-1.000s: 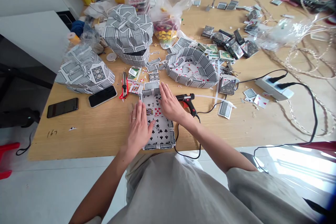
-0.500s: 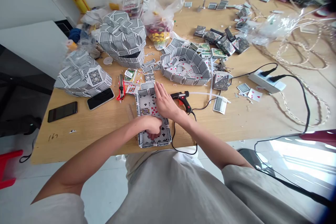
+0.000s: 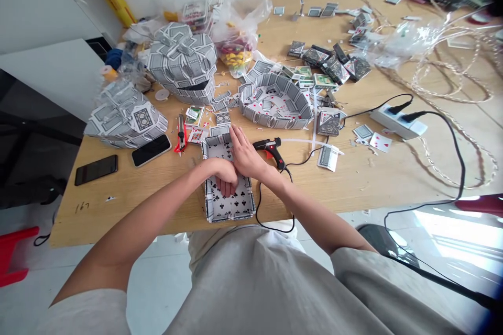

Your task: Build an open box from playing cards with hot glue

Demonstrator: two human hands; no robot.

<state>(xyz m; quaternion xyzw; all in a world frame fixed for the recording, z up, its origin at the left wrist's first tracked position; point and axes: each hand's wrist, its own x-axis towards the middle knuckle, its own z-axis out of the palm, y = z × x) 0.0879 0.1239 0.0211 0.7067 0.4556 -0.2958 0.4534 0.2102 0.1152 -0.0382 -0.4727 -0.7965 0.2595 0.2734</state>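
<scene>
Around the near edge of the wooden tabletop (image 3: 165, 204) lies a crowd of craft clutter: a black and red hot glue gun (image 3: 269, 147) just right of the hands with its cord looping off the edge, a red utility knife (image 3: 181, 138) to the left, and two phones, one light-cased (image 3: 151, 149) and one dark (image 3: 96, 169), further left. Behind them stand a tall box covered in grey-backed playing cards (image 3: 183, 68), a lower card-covered mound (image 3: 123, 115) and a boat-shaped card tray (image 3: 275, 107); loose cards, card packs (image 3: 332, 65), clear plastic bags and a white power strip (image 3: 398, 121) with black plugs spread across the right side, among pale coiled cord. Nothing lies between the hands and the tray they work in, though the glue gun sits close against the right wrist. At the tabletop's front edge, straight before the person, rests the rectangular card tray (image 3: 231, 204), a shallow open box with grey-backed walls and a floor of face-up cards, clubs toward the near end and red pips further in. The left hand (image 3: 225, 178) reaches across into the tray, fingers curled down and pressing on the floor without pinching anything. The right hand (image 3: 245, 154) lies flat, its grip spread, palm down over the tray's right wall and inner floor, touching the left hand.
</scene>
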